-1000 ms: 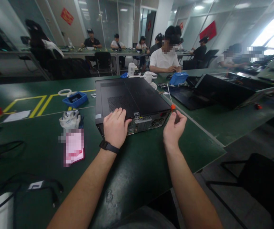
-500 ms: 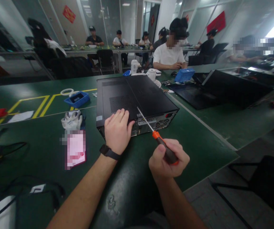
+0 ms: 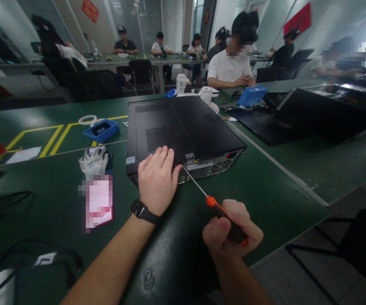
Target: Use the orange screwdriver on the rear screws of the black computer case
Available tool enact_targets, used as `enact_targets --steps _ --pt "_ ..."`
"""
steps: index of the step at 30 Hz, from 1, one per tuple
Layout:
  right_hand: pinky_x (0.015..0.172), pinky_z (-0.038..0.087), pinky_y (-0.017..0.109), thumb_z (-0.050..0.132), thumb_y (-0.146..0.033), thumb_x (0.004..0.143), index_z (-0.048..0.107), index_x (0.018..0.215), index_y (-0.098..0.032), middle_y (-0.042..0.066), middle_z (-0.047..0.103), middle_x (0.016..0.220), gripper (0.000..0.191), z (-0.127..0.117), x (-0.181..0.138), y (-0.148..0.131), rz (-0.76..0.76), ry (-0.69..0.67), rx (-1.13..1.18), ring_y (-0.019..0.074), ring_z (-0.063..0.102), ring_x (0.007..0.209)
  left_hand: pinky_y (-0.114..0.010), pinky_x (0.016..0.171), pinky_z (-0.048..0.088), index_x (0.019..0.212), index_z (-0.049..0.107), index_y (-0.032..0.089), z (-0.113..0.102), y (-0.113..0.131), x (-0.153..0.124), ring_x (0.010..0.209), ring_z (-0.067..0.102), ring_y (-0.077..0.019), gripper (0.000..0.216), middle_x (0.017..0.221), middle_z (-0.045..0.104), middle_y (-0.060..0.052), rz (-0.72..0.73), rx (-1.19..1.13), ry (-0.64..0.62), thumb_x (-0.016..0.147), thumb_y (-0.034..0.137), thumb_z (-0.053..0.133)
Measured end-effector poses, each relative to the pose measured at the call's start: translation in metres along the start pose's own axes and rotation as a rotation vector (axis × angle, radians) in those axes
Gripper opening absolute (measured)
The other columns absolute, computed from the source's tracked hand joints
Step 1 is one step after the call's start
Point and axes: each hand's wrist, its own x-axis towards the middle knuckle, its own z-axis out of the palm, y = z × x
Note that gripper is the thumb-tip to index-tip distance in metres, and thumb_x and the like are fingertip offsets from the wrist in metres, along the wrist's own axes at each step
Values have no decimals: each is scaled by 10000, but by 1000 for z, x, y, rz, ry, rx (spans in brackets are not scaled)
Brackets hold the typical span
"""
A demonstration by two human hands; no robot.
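Observation:
A black computer case lies on its side on the green table, its rear panel with fan grille and ports facing me. My left hand rests flat on the near left part of its top, fingers stretched out and thumb at the rear edge. Wrapped in my right hand is a screwdriver with an orange and dark handle. Its thin shaft points up and left, and the tip is at the case's rear edge close to my left thumb. Whether the tip sits in a screw is too small to tell.
Left of the case are a blue tray, grey-white gloves, a pink-edged item and black cables. To the right lie an opened black case and another blue bin. A person in white sits across the table.
My right hand has moved down and slightly right with the screwdriver. Its tip went from above the case's top down to the rear edge by my left thumb. My left hand stays put.

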Motion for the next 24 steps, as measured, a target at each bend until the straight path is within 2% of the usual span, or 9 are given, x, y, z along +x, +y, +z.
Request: enact_targets --steps 15,24 --pt "568 494 323 576 -217 979 540 1175 -203 -17 549 818 200 -4 0 0 79 -69 -84 132 546 616 -534 1135 434 1392 637 113 0 2 -1 1385 608 -334 426 1464 656 -180 -12 -13 12 1026 320 571" --pt "573 499 318 582 -203 974 567 1205 -190 -23 561 821 232 -3 -2 0 86 -47 -38 131 552 628 -537 1156 422 1405 632 125 1 1 -1 1399 596 -326 430 1480 646 -175 -25 -36 12 1026 318 564"
